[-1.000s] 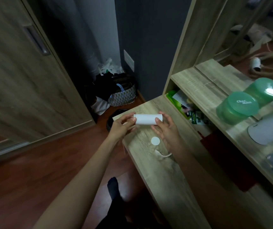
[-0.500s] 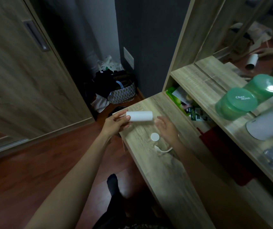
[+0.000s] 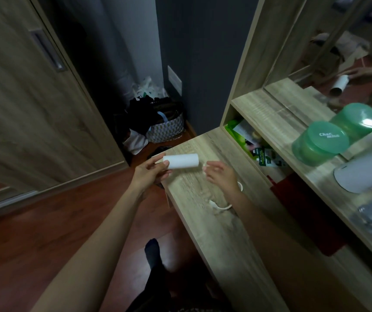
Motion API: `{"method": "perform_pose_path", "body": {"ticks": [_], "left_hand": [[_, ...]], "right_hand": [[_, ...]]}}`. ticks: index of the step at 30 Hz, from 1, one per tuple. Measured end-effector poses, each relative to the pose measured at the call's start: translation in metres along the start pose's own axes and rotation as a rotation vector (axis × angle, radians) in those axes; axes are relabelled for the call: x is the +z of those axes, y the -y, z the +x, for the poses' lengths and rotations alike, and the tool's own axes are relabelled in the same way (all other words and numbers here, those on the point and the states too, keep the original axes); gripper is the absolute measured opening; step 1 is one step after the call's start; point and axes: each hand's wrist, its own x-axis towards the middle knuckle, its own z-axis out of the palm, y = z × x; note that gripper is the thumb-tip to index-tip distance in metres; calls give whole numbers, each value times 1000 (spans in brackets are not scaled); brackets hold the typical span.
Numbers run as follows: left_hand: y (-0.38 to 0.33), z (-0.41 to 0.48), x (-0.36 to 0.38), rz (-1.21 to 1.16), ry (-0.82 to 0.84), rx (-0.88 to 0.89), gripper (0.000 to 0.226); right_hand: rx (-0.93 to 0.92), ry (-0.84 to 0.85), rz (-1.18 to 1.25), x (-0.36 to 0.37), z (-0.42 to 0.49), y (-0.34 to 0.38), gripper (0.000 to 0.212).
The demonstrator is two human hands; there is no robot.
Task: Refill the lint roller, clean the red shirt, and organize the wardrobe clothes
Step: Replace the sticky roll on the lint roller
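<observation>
Your left hand [image 3: 150,174] grips the roll [image 3: 180,161] by one end. Just past its free end your right hand [image 3: 221,176] hovers, fingers loosely curled; whether it holds anything is unclear.

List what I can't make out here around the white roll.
Head view only:
- Right hand: curled fingers hide whether it pinches anything.
- White roll: one end covered by the left hand.
- White curved piece on the desk: mostly under the right forearm.
- Red cloth: shelf above covers part; shirt or not, unclear.
</observation>
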Motion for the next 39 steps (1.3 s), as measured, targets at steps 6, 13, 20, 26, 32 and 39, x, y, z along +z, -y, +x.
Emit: {"method": "perform_pose_path", "body": {"ticks": [6,13,20,26,32,39], "left_hand": [[1,-2,2,16,55,-22,36],[2,-1,10,27,60,-25,35],[10,-1,25,155,130,-64,23],[10,0,22,171,179,-52,28],[1,2,21,147,211,-50,25],[-9,4,19,140,234,-56,22]], "right_hand": [[85,59,378,4,-1,10,22],[73,53,400,6,-5,9,12],[12,-2,365,0,-8,19,16],[37,14,356,-13,-7,31,9],[69,35,440,-14,-8,36,5],[87,73,462,-15,-5,40,15]]}}
